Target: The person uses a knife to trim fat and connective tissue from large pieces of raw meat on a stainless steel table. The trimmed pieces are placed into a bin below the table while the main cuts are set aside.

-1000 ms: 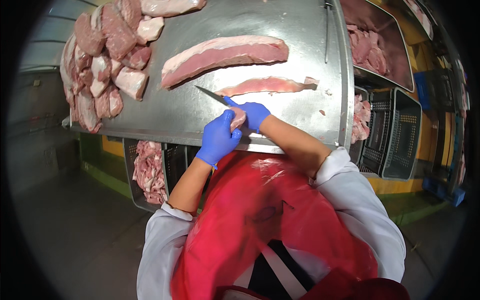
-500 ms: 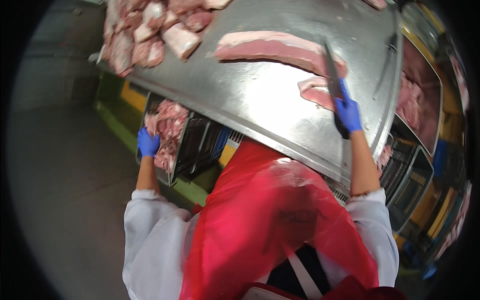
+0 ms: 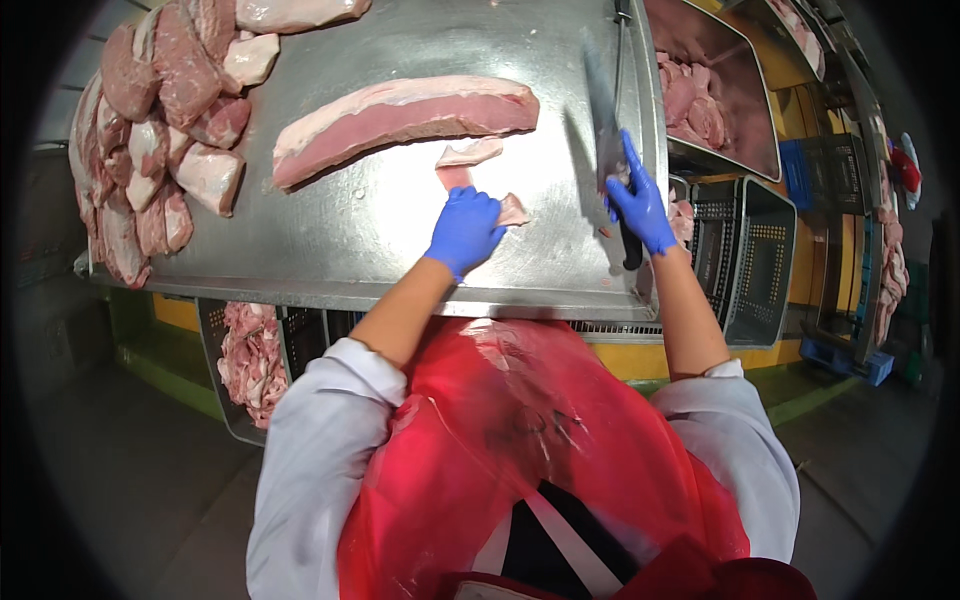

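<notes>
My left hand (image 3: pixel 465 232), in a blue glove, is closed over a small cut piece of meat (image 3: pixel 513 210) on the metal table; pink meat shows on both sides of the fingers. A pale, fatty flap (image 3: pixel 470 152) lies just beyond the fingers. Farther back rests a long strip of meat (image 3: pixel 420 125) with a fat layer along its far edge. My right hand (image 3: pixel 641 205), also blue-gloved, is wrapped round the handle of a long knife (image 3: pixel 602 95). Its blade points away from me, near the table's right side.
Several meat chunks (image 3: pixel 165 120) are heaped at the table's far left. A crate of trimmings (image 3: pixel 252 365) stands below the left front edge. Right of the table are a metal tub (image 3: pixel 725 165) of meat and dark crates (image 3: pixel 762 270). A sharpening steel (image 3: pixel 622 45) lies by the right rim.
My left hand has come up from the trimmings crate onto the table and closed on the small meat piece. The knife has moved off the meat to its right. The view has turned.
</notes>
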{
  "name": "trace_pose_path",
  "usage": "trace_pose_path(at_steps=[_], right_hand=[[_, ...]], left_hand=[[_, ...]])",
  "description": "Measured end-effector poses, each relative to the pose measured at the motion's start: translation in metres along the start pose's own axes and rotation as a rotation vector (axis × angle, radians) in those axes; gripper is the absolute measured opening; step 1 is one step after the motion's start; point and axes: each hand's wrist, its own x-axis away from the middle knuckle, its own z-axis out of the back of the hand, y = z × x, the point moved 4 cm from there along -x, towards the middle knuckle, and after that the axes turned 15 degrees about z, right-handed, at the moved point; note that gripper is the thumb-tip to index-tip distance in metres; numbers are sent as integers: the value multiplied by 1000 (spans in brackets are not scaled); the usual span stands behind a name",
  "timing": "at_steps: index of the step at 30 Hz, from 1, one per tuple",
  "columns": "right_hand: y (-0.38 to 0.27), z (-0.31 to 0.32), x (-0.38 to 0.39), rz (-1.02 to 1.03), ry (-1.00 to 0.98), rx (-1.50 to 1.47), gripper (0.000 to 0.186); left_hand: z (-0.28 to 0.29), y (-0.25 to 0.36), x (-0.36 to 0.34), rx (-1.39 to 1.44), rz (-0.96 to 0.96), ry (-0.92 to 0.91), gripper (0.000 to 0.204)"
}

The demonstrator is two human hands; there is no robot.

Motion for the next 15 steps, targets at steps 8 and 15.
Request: trace_pose_path(at_steps=[8, 15], right_hand=[[-38, -47, 106, -99, -647, 414, 75], [-24, -90, 100, -51, -786, 598, 79]], left_hand=[[-3, -28, 32, -54, 5, 114, 28], [-13, -25, 45, -107, 137, 158, 24]])
